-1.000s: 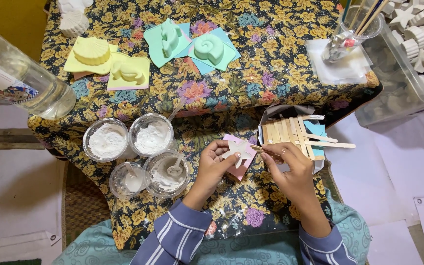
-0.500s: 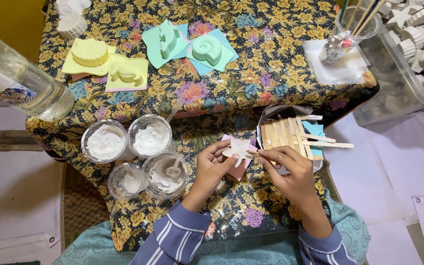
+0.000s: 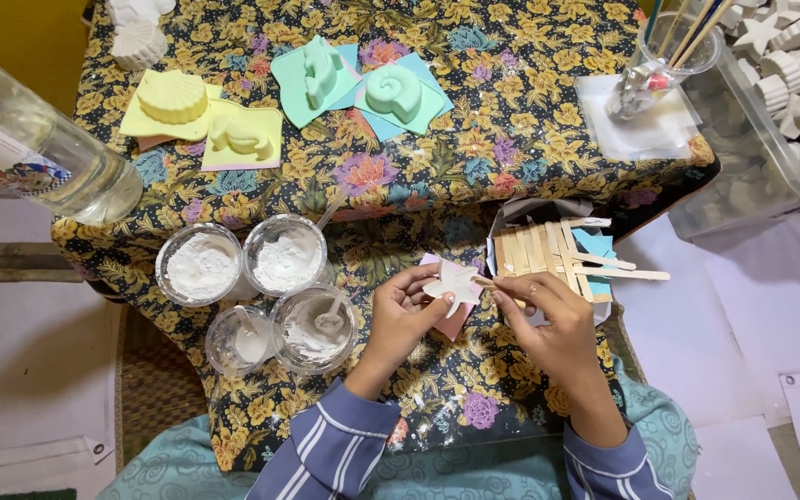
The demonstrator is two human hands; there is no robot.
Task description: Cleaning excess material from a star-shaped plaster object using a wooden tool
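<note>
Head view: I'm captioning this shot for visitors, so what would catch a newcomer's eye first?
The flowered tablecloth fills the frame. At its near edge the left hand holds a small white cast piece while the right hand works a thin stick against it. Pastel moulds sit at the far side, cups of white powder left of the hands.

Changes since the earlier frames: small white cast piece (image 3: 451, 282), gripped in left hand (image 3: 406, 310), now turned slightly, one pale lobe pointing down over pink card (image 3: 456, 321). Right hand (image 3: 548, 319) shifted a little left, fingertips (image 3: 522, 294) now pinching thin wooden stick (image 3: 489, 283), stick tip touching the piece's right edge. Both hands marginally lower over floral cloth (image 3: 437, 185).
</note>
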